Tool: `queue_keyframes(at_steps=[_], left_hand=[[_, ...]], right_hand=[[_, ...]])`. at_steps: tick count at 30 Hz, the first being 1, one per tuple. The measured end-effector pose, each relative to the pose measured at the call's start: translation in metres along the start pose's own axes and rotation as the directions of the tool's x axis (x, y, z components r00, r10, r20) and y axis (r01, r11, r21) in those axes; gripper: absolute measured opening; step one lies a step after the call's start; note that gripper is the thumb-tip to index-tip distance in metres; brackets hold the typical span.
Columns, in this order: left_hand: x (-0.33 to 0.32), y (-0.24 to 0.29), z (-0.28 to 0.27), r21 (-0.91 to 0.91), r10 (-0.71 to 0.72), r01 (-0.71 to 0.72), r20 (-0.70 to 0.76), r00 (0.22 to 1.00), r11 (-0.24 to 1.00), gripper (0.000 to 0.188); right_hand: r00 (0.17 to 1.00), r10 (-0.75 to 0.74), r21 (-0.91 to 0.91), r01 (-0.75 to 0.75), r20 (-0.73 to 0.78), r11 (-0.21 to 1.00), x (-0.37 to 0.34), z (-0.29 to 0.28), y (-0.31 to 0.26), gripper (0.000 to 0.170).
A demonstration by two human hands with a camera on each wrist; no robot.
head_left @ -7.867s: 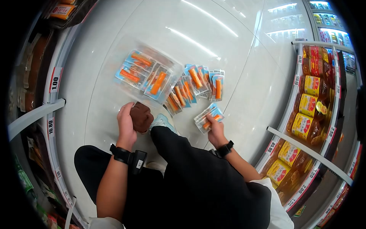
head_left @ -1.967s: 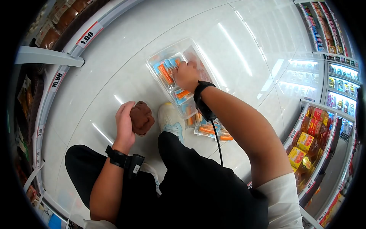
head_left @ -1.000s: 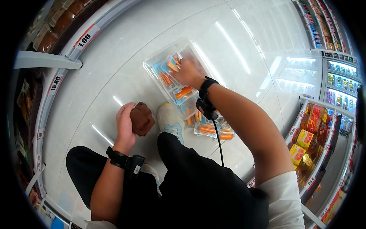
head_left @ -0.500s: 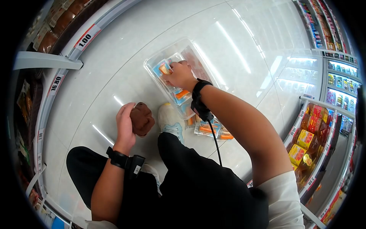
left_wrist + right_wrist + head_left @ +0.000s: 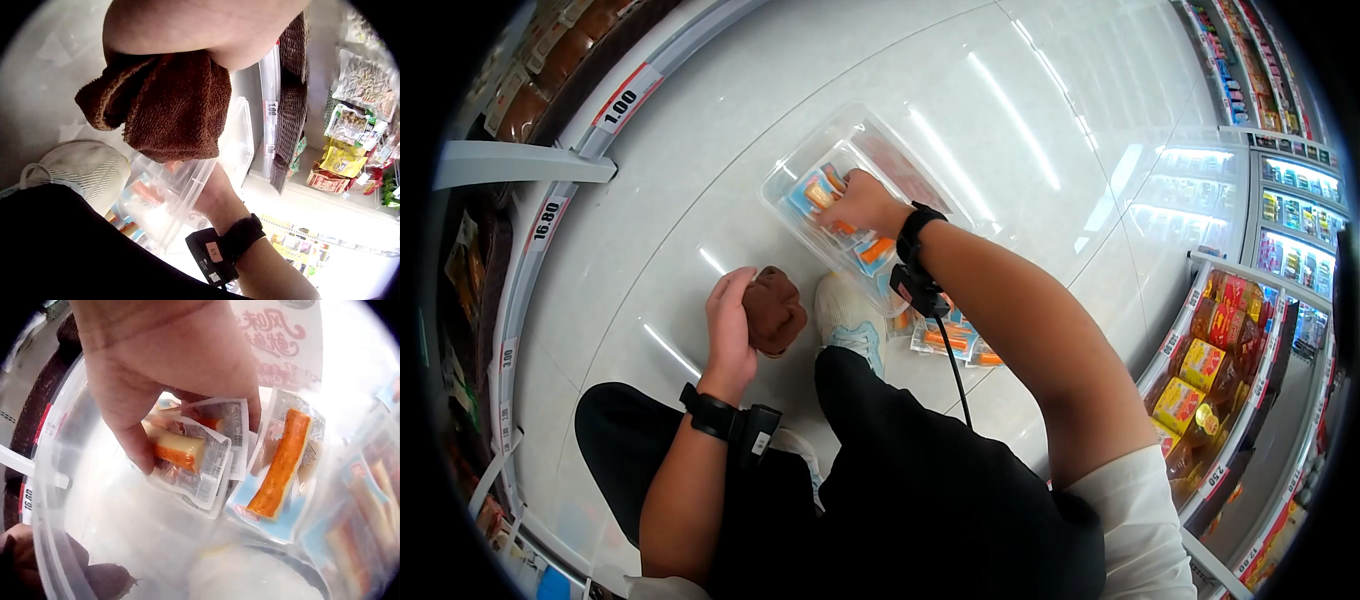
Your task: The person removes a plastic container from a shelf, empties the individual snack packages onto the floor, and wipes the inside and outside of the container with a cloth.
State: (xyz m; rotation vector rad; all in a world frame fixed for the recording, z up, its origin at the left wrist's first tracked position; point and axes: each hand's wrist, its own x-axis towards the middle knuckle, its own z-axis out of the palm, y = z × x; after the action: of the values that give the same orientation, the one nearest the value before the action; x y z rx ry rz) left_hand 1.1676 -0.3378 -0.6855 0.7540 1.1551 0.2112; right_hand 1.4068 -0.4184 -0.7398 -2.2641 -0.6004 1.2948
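In the head view my left hand (image 5: 728,325) holds a bunched brown cloth (image 5: 775,312). The left wrist view shows the terry texture of this brown cloth (image 5: 178,106) just below the palm. My right hand (image 5: 865,208) reaches down into a clear plastic bin (image 5: 772,198) on the floor. Seen from the right wrist, its thumb and fingers pinch a small stack of sealed crab-stick packets (image 5: 194,453). Beside them in the bin lies another crab-stick packet (image 5: 281,462), orange and white on blue-edged film. Part of the stack is hidden under the palm.
More packets (image 5: 945,338) lie on the tiled floor beside the bin, near a white shoe (image 5: 848,318). A priced shelf (image 5: 625,105) runs along the left. Bottles with yellow labels (image 5: 1178,403) fill the shelf on the right. A cable (image 5: 956,375) hangs from the right wrist.
Earlier my right hand held packets over the floor. Over the last second, inside the bin, it has moved left with packets pinched, and the bin has shifted slightly left. The left hand keeps the cloth.
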Motion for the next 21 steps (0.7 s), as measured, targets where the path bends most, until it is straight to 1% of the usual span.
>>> queue_keyframes(at_steps=[1,2,3,5,9,10,11,12,14,16,17,18,19,20,21], left_hand=[[0.000,0.001,0.001,0.004,0.003,-0.003,-0.003,1.000,1.000,0.021],[0.000,0.001,0.001,0.006,0.002,-0.002,-0.002,1.000,1.000,0.021],[0.001,0.001,0.001,0.007,-0.006,0.006,-0.005,1.000,1.000,0.021],[0.002,0.001,0.001,0.013,-0.017,0.017,-0.004,1.000,1.000,0.021],[0.003,0.000,0.003,0.021,-0.045,0.044,0.028,0.999,0.999,0.021],[0.003,0.000,0.005,0.029,-0.053,0.053,0.030,0.998,0.998,0.022],[0.004,-0.001,0.006,0.040,-0.059,0.058,0.040,0.997,0.998,0.022],[0.005,-0.004,0.007,0.033,-0.070,0.069,0.029,0.997,0.997,0.022],[0.009,-0.009,0.009,0.040,-0.090,0.088,0.032,0.995,0.995,0.023],[0.012,-0.015,0.011,0.049,-0.130,0.129,0.030,0.991,0.990,0.024],[0.013,-0.018,0.013,0.066,-0.140,0.137,0.043,0.989,0.988,0.024],[0.014,-0.021,0.015,0.090,-0.121,0.116,0.050,0.991,0.989,0.025],[0.016,-0.024,0.017,0.112,-0.099,0.092,0.058,0.993,0.989,0.026],[0.017,-0.027,0.019,0.128,-0.106,0.096,0.071,0.992,0.987,0.026],[0.018,-0.029,0.021,0.133,-0.123,0.113,0.067,0.990,0.985,0.026]], right_hand=[[1.000,-0.002,-0.003,0.002,-0.009,1.000,0.000,0.001,-0.002,0.058],[0.997,-0.055,-0.037,0.053,-0.050,0.998,0.001,0.006,0.000,0.061],[0.997,-0.052,-0.034,0.051,-0.051,0.998,0.001,0.006,0.001,0.061],[0.997,-0.067,0.023,0.066,0.042,0.998,-0.006,0.000,-0.006,0.063],[0.998,-0.039,0.062,0.036,0.056,0.997,-0.025,-0.018,-0.025,0.061],[0.997,-0.065,-0.095,0.062,-0.030,0.994,-0.036,-0.025,-0.034,0.068],[0.989,-0.099,-0.252,0.069,-0.111,0.965,-0.048,-0.032,-0.043,0.074],[0.989,-0.087,-0.244,0.055,-0.122,0.968,-0.062,-0.039,-0.049,0.074],[0.971,-0.171,-0.225,0.131,-0.167,0.965,-0.099,-0.059,-0.059,0.067],[0.958,-0.194,-0.075,0.182,-0.210,0.980,-0.147,-0.081,-0.062,0.061],[0.939,-0.229,0.107,0.263,-0.255,0.959,-0.171,-0.089,-0.053,0.057],[0.916,-0.256,0.279,0.345,-0.310,0.896,-0.196,-0.096,-0.042,0.054],[0.874,-0.311,0.349,0.444,-0.374,0.825,-0.223,-0.105,-0.029,0.055],[0.927,-0.155,0.548,0.330,-0.341,0.769,-0.255,-0.110,-0.019,0.058],[0.923,-0.097,0.619,0.325,-0.372,0.716,-0.276,-0.107,0.012,0.056]])
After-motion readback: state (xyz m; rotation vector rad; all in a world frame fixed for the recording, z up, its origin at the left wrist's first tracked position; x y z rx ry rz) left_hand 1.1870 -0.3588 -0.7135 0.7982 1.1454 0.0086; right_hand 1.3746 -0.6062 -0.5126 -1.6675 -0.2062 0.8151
